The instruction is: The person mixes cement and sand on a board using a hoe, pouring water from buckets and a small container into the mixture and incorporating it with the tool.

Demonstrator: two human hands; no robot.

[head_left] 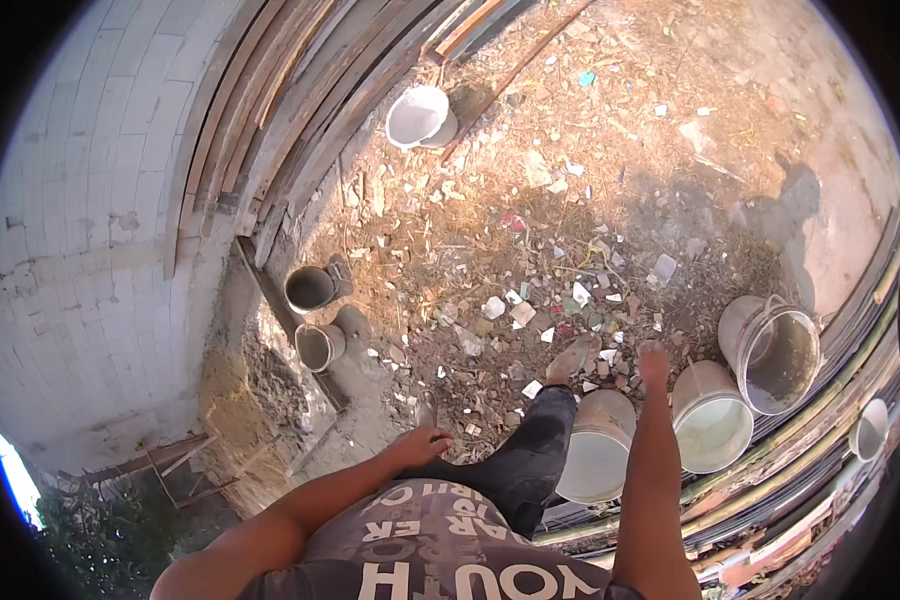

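While the loose left hand [420, 448] is hanging apart from the right hand [653, 360], whose hold is unclear, avoiding nearby buckets [701, 383] is probably preventing spills.

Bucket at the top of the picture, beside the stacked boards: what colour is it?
The bucket is white, shown best in the head view.

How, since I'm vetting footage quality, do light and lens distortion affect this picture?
Head view: sunlight washes out the ground at upper right, with a dark shadow at right; head view: the fisheye bows the planks along the wall, black surrounding the image; head view: the right hand shows little detail.
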